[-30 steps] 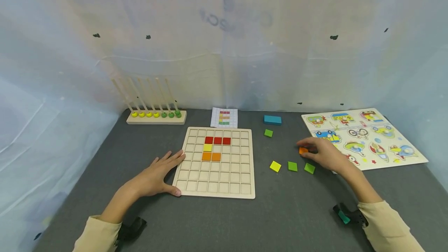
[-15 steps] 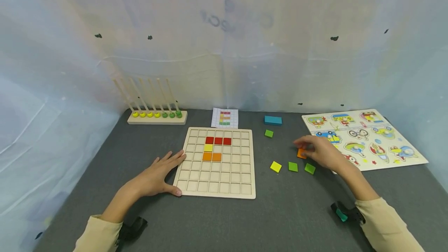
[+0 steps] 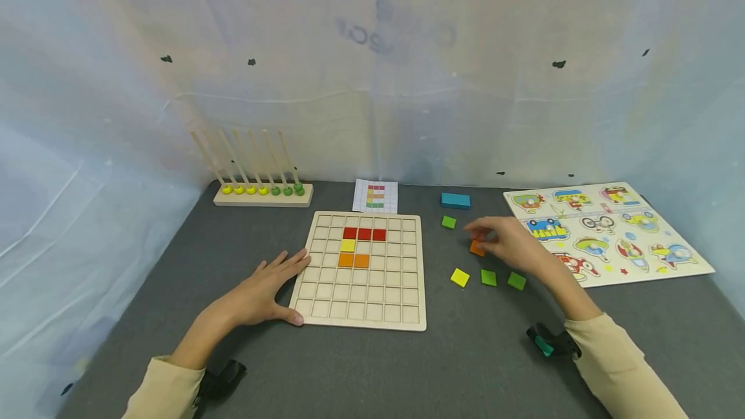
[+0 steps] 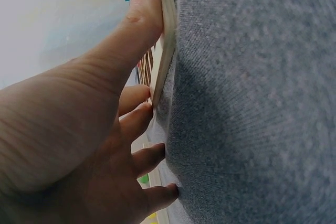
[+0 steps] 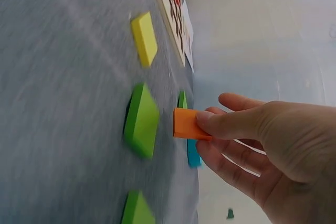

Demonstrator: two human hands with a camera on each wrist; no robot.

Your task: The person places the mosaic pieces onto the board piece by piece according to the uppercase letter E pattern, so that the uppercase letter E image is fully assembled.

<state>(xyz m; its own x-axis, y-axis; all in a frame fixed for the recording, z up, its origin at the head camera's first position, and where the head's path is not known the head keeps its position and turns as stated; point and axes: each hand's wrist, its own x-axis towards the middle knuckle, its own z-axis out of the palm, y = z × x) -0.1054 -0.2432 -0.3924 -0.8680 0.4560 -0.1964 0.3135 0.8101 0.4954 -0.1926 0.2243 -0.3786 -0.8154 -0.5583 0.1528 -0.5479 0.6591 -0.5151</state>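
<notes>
My right hand (image 3: 512, 244) pinches an orange square tile (image 5: 186, 123) between thumb and fingers, off the table to the right of the wooden grid board (image 3: 367, 309). My left hand (image 3: 259, 293) rests along the board's left edge with its fingers spread; the thumb touches the lower left corner. In the board's cells lie three red tiles (image 3: 364, 234) in a row, one yellow tile (image 3: 347, 246) below the left one, and two orange tiles (image 3: 354, 260) under that. A loose yellow tile (image 3: 460, 277) and a green tile (image 3: 488, 277) lie on the table below my right hand.
Behind the board lies a printed pattern card (image 3: 375, 196). A blue block (image 3: 455, 200) and a green tile (image 3: 449, 222) sit at the back. Another green tile (image 3: 516, 280) lies near the picture puzzle board (image 3: 611, 231) at right. A pegged bead rack (image 3: 263, 196) stands back left.
My right hand has moved left with the orange tile, away from the puzzle board and toward the grid board. My left hand stays at the board's edge.
</notes>
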